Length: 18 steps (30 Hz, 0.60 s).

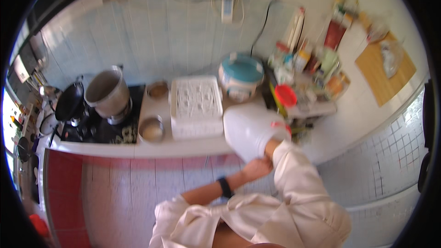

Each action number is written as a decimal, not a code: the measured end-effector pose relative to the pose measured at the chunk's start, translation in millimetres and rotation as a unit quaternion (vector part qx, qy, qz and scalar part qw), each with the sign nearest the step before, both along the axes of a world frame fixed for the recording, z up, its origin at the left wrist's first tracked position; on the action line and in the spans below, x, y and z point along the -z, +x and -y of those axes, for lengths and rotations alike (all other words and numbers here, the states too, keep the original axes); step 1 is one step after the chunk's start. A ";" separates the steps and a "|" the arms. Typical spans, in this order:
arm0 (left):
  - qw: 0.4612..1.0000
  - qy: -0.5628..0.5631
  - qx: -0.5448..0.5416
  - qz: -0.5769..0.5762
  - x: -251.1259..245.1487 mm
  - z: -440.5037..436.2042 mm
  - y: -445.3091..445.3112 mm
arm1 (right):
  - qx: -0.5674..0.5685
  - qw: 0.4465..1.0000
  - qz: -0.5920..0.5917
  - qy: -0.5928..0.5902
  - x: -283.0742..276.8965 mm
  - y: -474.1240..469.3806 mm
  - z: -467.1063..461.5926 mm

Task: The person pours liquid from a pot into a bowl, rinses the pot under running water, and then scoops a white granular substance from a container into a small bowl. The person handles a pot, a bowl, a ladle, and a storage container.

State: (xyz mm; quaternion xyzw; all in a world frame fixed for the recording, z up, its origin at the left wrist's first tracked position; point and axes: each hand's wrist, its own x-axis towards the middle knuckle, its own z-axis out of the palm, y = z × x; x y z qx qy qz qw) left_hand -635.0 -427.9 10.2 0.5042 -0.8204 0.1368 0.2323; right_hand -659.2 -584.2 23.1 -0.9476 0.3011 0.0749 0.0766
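A large whitish plastic jar (248,127) is tipped at the counter's front edge, its mouth towards me. My left hand (258,168) is closed at the rim of that mouth. My right forearm, in a cream sleeve (296,168), reaches into the jar; the hand inside is hidden. Red marks show on the jar's side. Just left of it stands a white plastic box (197,127) with a patterned, uneven top. Behind the jar is a round tub with a teal lid (243,67). A red round lid or dish (285,95) lies to the right.
A deep metal pot (106,93) and a black pan (70,101) sit on the black cooktop (100,134). Two small metal bowls, one near the front (151,129), stand beside it. Packets and bottles (306,62) crowd the right. A wooden board (382,75) bears a plastic bag (391,58).
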 end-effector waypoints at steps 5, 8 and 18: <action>0.998 -0.023 -0.018 -0.060 5.8 1.2 6.6 | 0.034 0.999 0.002 0.036 1.6 14.2 14.7; 0.999 -0.008 0.002 -0.043 -5.5 -1.8 16.2 | 0.062 0.995 0.005 0.078 -9.0 19.1 13.7; 1.000 -0.003 -0.014 -0.027 -26.7 14.8 37.5 | 0.199 0.941 0.089 0.260 -63.7 27.2 3.7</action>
